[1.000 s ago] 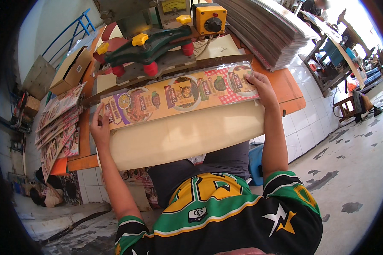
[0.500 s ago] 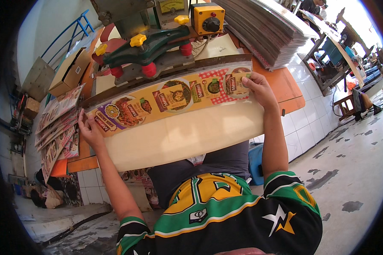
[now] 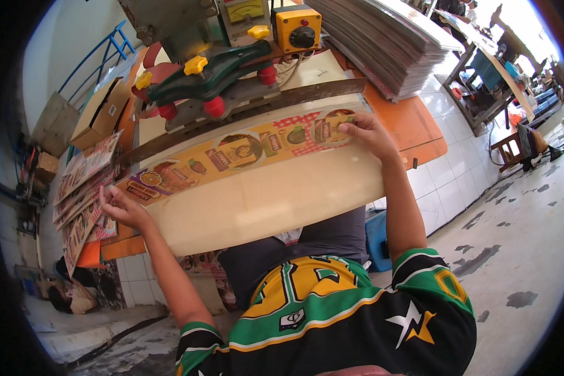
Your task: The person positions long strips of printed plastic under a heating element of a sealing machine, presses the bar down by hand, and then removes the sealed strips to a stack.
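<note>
A long yellow printed strip (image 3: 235,154) with food pictures and a red-checked part lies slanted across a smooth cream-coloured work surface (image 3: 263,200). Its print looks duller and slightly smeared. My right hand (image 3: 371,135) pinches the strip's right end between thumb and fingers. At the other end my left hand (image 3: 125,208) has its fingers drawn together by the corner; their exact contact with the strip is hard to make out. Just beyond the strip stands a machine with a dark green clamp arm (image 3: 213,81), yellow knobs and red feet, above a long metal bar (image 3: 294,95).
A yellow control box (image 3: 297,30) with a black dial stands behind the machine. At the back right rises a tall stack of sheets (image 3: 382,47). Printed pieces (image 3: 84,194) lie piled on the left, near an open cardboard box (image 3: 99,113). A blue stool (image 3: 377,241) is at my right.
The strip and my right hand have shifted left and slightly down. My left hand has moved left and down, its fingers more drawn together. The view has tilted slightly.
</note>
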Available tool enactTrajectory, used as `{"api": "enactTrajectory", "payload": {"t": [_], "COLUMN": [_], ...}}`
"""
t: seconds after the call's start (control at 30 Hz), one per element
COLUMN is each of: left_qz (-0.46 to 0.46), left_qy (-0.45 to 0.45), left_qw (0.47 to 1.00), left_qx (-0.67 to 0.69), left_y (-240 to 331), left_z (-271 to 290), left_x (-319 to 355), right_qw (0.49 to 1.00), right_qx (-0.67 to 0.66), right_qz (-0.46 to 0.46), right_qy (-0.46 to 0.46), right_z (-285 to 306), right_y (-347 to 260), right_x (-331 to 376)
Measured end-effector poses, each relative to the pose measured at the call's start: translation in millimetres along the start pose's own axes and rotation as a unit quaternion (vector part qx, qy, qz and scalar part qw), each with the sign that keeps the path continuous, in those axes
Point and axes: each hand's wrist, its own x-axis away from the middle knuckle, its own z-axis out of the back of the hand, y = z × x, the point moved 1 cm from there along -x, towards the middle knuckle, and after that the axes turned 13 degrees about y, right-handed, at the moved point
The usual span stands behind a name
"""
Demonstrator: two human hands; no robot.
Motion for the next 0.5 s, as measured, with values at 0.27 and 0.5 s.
{"api": "enactTrajectory", "payload": {"t": [0.27,0.5], "left_qz": [-0.125,-0.229], "left_qy": [0.026,-0.340], "left_qw": [0.990,0.898], "left_qx": [0.057,0.158], "left_y": [79.3,191.3], "left_z": [5.7,13.8], "left_x": [17.7,53.7], "right_qw": [0.994,0.987], "right_qx": [-0.057,0.092], "right_qz": [-0.026,0.040], "right_qy": [-0.091,-0.123], "right_z": [-53.2,-82.6], "right_y": [-4.1,-6.0], "right_x": [25.3,55.0]}}
